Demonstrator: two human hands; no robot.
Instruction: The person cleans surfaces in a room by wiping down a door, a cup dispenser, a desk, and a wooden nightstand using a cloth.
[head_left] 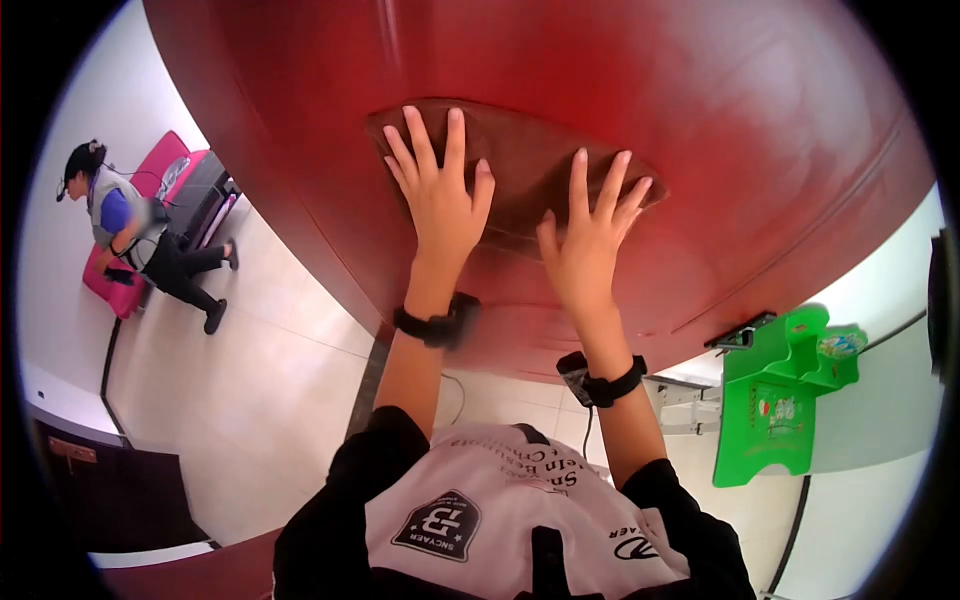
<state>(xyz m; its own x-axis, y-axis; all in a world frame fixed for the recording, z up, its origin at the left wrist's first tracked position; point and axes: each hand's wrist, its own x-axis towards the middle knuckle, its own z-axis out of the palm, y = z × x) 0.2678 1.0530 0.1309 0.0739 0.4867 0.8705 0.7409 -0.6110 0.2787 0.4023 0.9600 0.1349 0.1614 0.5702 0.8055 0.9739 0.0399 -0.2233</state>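
Note:
A brown cloth (520, 170) lies spread on the glossy red tabletop (640, 80). On its left part my left hand (440, 195) rests palm down, fingers stretched and apart. My right hand (590, 240) is on the right part of the same cloth, also with spread fingers; its thumb is by the near edge. Neither hand is closed around the cloth. Each wrist wears a black strap with a small device, the left one (440, 322) and the right one (603, 380).
To the left, a person (140, 235) in a cap and vest walks near a pink seat (120, 285) and a dark case (200, 195). A green children's desk (775, 400) stands on the right. Pale floor tiles (250, 350) surround the table. A dark brown cabinet (120, 490) is at lower left.

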